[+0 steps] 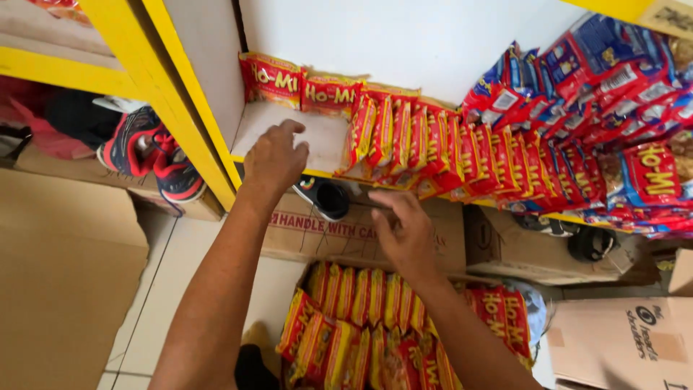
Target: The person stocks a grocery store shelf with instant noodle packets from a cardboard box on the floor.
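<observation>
I'm looking down at a white shelf board with a yellow painted frame (189, 108), a plain white back wall (404, 36) rising behind it. Pale floor tiles (155, 303) are showing below, with flattened brown cardboard (65, 274) lying across them at left.

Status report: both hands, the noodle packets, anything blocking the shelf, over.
Left hand empty, open, at shelf edge. Right hand empty, above carton of noodle packets. Shelf row of packets upright; bare gap at left, nothing blocking.
</observation>
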